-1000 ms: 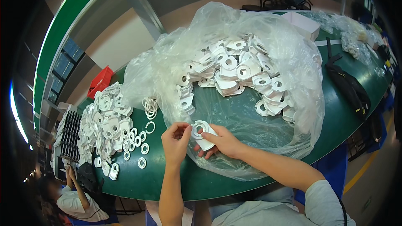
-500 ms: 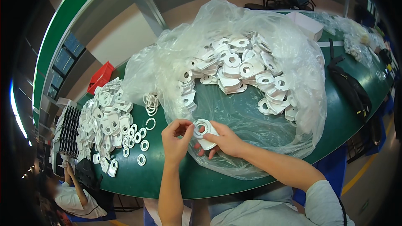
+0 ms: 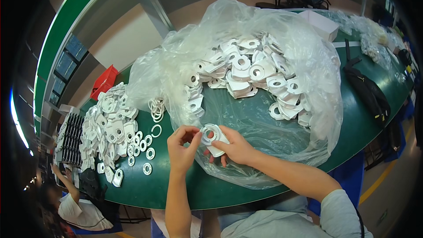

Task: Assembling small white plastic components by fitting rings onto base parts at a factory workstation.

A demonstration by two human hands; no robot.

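Note:
My right hand (image 3: 238, 145) is closed round a white plastic part (image 3: 216, 151) with a round collar and a hole through it, held with the collar upward. Its thumb lies over the part, and some fingertips show below. Thumb and forefinger of my left hand (image 3: 182, 143) are pinched together against the collar's left rim. Whether they grip that rim or something thin on it is hidden. Both hands are above the near edge of a clear plastic bag (image 3: 246, 150), spread open on the green table (image 3: 176, 194). Inside the bag lies a heap of similar white parts (image 3: 240, 72).
Left of the bag sit thin white rings (image 3: 157, 110), several flat round rings (image 3: 147, 168) and another heap of white parts (image 3: 112, 128). A red bin (image 3: 104, 81) and black racks (image 3: 72, 139) are beyond. A black bag (image 3: 368, 90) lies right. Another person (image 3: 81, 211) sits lower left.
My hands and the white part stay nearly in place, with only a slight shift of the whole view. The other person at the lower left has reached an arm farther up and left.

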